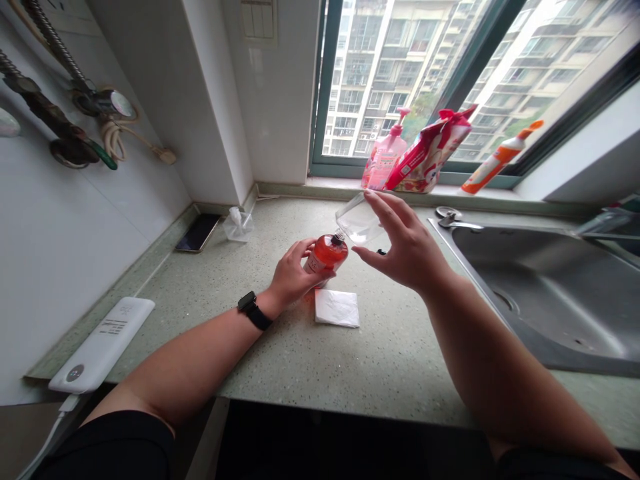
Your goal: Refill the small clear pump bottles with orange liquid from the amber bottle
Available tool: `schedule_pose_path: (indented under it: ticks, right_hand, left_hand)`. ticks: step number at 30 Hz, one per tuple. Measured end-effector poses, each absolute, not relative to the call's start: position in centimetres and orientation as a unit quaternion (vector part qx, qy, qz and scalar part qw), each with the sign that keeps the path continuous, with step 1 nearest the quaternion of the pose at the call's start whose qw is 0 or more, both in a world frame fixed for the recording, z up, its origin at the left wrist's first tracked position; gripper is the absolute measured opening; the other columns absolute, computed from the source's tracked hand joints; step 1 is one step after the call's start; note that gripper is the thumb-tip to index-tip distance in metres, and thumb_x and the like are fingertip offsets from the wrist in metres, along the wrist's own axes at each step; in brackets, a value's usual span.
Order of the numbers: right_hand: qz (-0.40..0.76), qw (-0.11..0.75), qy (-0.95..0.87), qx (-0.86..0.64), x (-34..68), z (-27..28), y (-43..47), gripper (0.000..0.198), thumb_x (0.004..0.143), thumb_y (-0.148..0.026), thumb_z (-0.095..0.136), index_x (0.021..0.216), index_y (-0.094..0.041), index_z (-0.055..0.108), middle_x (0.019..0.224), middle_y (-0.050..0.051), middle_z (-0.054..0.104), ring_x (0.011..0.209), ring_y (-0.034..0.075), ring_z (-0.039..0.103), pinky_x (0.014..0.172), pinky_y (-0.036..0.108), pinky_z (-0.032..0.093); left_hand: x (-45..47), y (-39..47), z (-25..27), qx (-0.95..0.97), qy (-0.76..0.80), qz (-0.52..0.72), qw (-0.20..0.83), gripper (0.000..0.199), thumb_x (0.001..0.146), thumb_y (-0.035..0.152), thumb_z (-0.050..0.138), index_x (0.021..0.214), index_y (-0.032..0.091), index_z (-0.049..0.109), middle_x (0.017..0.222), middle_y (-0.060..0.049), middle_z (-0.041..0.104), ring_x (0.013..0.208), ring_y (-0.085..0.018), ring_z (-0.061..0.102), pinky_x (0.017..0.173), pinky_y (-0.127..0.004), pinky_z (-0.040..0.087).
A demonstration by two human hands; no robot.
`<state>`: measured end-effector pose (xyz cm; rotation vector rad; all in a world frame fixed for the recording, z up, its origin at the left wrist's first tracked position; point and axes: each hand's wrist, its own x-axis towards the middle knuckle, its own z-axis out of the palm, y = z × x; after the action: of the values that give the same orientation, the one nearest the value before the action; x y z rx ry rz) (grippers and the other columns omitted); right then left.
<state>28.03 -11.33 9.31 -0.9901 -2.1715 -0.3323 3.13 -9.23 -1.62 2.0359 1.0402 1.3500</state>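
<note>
**Bottle (pixel 334 252) in the left hand (pixel 294 275), clear cup (pixel 359 219) in the right hand (pixel 410 245)**

The left hand is part-closed round the bottle's body, thumb on the near side, fingers curled behind. The bottle leans towards the right hand; whether its base touches the counter (pixel 395 353) is hidden. It looks rounded, smooth and glossy, with red contents, a pale label and a narrow neck. It is probably the heavier piece, firm and slippery if wet, best gripped round the body.

The right hand spans a wide C, thumb and fingertips pinching the tipped cup beside the bottle's neck. Thin and see-through, the cup is likely light and easily dented, so a gentle rim-and-base hold suits it.

Just right of the left hand lies a white, soft-looking folded tissue (pixel 337 308); beneath them spreads the hard, speckled counter.
</note>
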Motion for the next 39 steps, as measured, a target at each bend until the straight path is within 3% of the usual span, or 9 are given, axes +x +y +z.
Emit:
schedule_pose_path:
  ticks: [13, 21, 39]
  right_hand:
    - [-0.137, 0.352, -0.844, -0.381, 28.11, 9.37, -11.46, 0.101, 0.092, -0.030, 0.076, 0.175, -0.037, 0.019, 0.163, 0.012, 0.053, 0.145, 0.041, 0.057, 0.112, 0.061, 0.059]
    - [-0.143, 0.355, -0.849, -0.365, 27.99, 9.56, -11.59, 0.100, 0.092, -0.027, 0.075, 0.175, -0.036, 0.020, 0.164, 0.013, 0.052, 0.148, 0.041, 0.054, 0.122, 0.063, 0.050]
    - [-0.134, 0.369, -0.851, -0.349, 27.67, 9.70, -11.82, 0.098, 0.091, -0.024, 0.075, 0.174, -0.035, 0.024, 0.156, 0.015, 0.053, 0.144, 0.040, 0.056, 0.116, 0.065, 0.056]
  left_hand:
    - [3.08, -9.32, -1.63, 0.746, 0.377, 0.487, 0.253, 0.076, 0.079, 0.058, 0.093, 0.140, 0.026, 0.060, 0.131, -0.011, 0.073, 0.109, -0.028, 0.076, 0.097, -0.048, 0.064]
    - [3.14, -9.32, -1.73, 0.748, 0.372, 0.484, 0.260, 0.077, 0.079, 0.059, 0.093, 0.140, 0.025, 0.060, 0.132, -0.012, 0.073, 0.108, -0.029, 0.076, 0.096, -0.049, 0.064]
    - [3.14, -9.10, -2.03, 0.748, 0.354, 0.488, 0.277, 0.076, 0.080, 0.056, 0.094, 0.140, 0.026, 0.060, 0.136, -0.013, 0.071, 0.111, -0.029, 0.076, 0.099, -0.051, 0.064]
